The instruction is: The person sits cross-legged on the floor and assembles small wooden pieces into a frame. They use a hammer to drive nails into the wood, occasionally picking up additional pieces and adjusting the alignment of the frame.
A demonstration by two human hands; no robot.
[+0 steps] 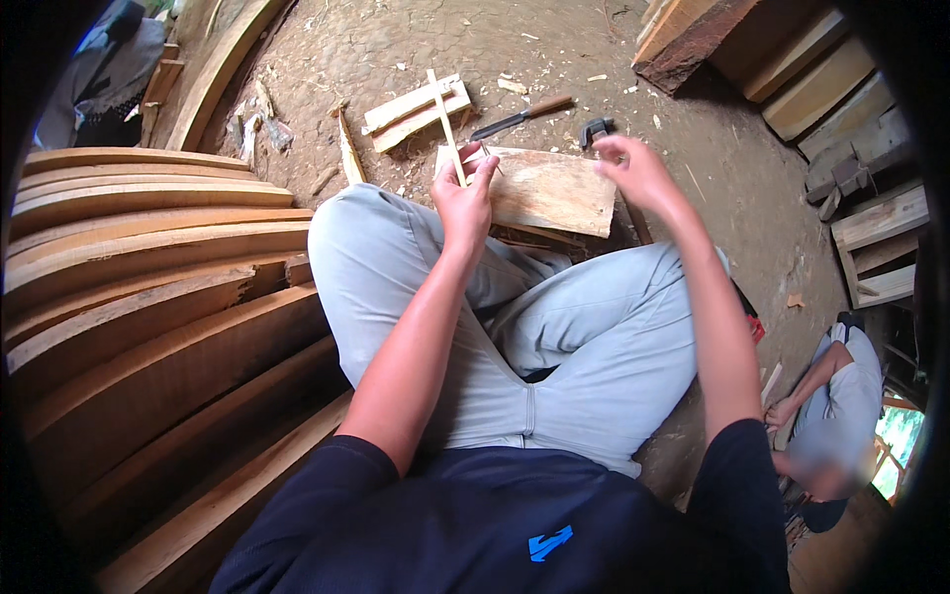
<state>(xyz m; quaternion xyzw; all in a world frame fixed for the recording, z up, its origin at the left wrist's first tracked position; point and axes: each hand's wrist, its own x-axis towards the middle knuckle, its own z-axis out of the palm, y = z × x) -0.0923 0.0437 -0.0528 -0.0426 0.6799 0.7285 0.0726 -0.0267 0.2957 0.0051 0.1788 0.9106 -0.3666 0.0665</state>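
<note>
My left hand (463,205) grips a thin pale wooden stick (442,111) that points up and away. A thin dark sliver (489,155) shows by its fingertips; I cannot tell what it is. Below and beside that hand lies a flat wooden board (554,190), just past my crossed legs. Over the board's right edge is my right hand (638,173), its thumb and fingers apart with nothing visible between them. Closest to it is a hammer (596,130), its dark head showing beyond the fingers. A knife (522,117) with a dark blade and wooden handle lies behind the board.
Two short wood pieces (416,114) lie beyond my left hand, among chips on the dirt floor (534,49). Long stacked planks (148,238) fill the left side. More timber (821,89) stands at the right. Another person (836,396) sits at the lower right.
</note>
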